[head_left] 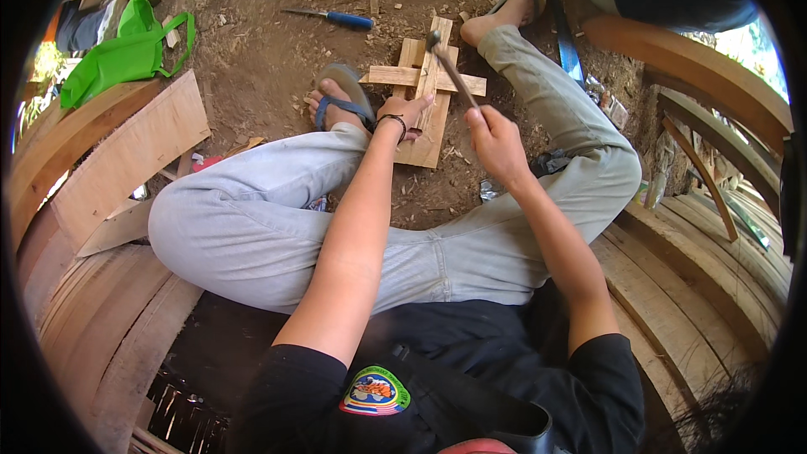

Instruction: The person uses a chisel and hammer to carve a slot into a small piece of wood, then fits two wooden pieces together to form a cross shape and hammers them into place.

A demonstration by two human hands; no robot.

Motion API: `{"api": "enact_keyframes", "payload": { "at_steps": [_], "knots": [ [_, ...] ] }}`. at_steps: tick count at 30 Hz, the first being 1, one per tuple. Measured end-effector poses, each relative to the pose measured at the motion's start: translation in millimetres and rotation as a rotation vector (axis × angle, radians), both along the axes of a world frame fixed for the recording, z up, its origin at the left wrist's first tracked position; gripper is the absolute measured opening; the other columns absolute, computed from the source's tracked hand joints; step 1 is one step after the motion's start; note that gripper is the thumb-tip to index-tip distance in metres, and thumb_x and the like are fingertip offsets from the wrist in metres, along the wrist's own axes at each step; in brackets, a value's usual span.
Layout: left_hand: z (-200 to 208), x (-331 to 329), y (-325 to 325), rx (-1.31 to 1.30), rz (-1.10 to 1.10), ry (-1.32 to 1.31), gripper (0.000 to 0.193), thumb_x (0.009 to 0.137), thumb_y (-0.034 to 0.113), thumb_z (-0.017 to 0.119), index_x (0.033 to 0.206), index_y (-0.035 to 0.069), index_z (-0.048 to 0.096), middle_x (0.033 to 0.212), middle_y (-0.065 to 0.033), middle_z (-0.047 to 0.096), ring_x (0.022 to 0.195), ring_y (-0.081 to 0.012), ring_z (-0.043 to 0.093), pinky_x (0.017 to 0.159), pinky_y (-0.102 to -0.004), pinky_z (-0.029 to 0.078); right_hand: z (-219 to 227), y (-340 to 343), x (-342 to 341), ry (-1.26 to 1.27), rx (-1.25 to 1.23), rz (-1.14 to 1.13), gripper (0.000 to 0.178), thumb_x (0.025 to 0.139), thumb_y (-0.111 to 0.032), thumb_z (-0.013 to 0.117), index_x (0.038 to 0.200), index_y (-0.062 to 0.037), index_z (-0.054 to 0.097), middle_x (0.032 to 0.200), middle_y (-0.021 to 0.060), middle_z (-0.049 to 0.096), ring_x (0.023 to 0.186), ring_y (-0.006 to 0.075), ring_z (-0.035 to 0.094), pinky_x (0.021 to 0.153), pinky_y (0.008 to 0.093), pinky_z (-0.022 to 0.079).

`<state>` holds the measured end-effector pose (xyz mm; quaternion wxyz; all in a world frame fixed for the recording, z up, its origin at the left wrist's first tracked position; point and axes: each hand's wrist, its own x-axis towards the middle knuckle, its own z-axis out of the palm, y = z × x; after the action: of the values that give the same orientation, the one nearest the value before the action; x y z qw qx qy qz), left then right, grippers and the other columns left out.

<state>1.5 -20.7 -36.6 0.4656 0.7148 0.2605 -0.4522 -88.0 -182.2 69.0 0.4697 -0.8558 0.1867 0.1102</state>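
Note:
My right hand [498, 141] is wrapped round the handle of a hammer [454, 74], raised with its dark head over the wood. Below it, a narrow wooden strip [430, 76] lies lengthwise, with a short crosspiece [395, 76] across it, both on a wider board [427, 147] on the ground. My left hand [405, 113] rests on the near end of the strip, a dark band at its wrist. Its fingers lie partly on the wood and look spread. Whether a nail stands under the hammer head is too small to tell.
A blue-handled tool with a thin blade [349, 20] lies on the dirt floor among wood chips. A green bag [118, 59] hangs over planks at left. My sandalled feet flank the wood. Stacked boards [672, 286] lie at right, beside a saw-like blue blade [569, 55].

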Motion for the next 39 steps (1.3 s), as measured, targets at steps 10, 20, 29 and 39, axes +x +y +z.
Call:
{"api": "enact_keyframes", "payload": {
  "at_steps": [10,20,29,39],
  "knots": [
    [8,-4,-4,0.064,-0.211,-0.128,0.057,0.085,0.056,0.061,0.092,0.000,0.066,0.074,-0.0126,0.068,0.057,-0.0192,0.067,0.052,-0.0312,0.053,8,4,-3,0.030,-0.188,0.109,0.036,0.098,-0.032,0.050,0.081,-0.0005,0.053,0.066,0.0245,0.057,0.067,0.0463,0.058,0.057,0.0499,0.042],
    [-13,-8,-2,0.056,-0.235,-0.152,0.058,0.087,0.058,0.058,0.094,0.001,0.063,0.079,-0.0124,0.069,0.063,-0.0190,0.070,0.055,-0.0301,0.057,63,16,15,-0.250,-0.046,0.067,0.031,0.100,-0.026,0.050,0.081,-0.0004,0.050,0.060,0.0172,0.050,0.052,0.0347,0.050,0.050,0.0372,0.040],
    [0,-15,-9,-0.049,-0.132,-0.062,0.059,0.088,0.058,0.058,0.099,0.000,0.064,0.083,-0.0119,0.069,0.061,-0.0188,0.070,0.051,-0.0275,0.056,8,5,-8,-0.008,-0.195,0.147,0.034,0.100,-0.028,0.049,0.081,0.0000,0.050,0.063,0.0231,0.053,0.060,0.0453,0.053,0.053,0.0460,0.040],
    [-7,-13,-8,-0.100,-0.081,-0.026,0.058,0.087,0.055,0.061,0.103,-0.001,0.064,0.085,-0.0122,0.068,0.063,-0.0199,0.070,0.053,-0.0282,0.058,31,14,2,-0.126,-0.275,0.263,0.028,0.100,-0.028,0.048,0.089,-0.0024,0.052,0.062,0.0226,0.055,0.062,0.0449,0.058,0.056,0.0496,0.043]
  ]
}}
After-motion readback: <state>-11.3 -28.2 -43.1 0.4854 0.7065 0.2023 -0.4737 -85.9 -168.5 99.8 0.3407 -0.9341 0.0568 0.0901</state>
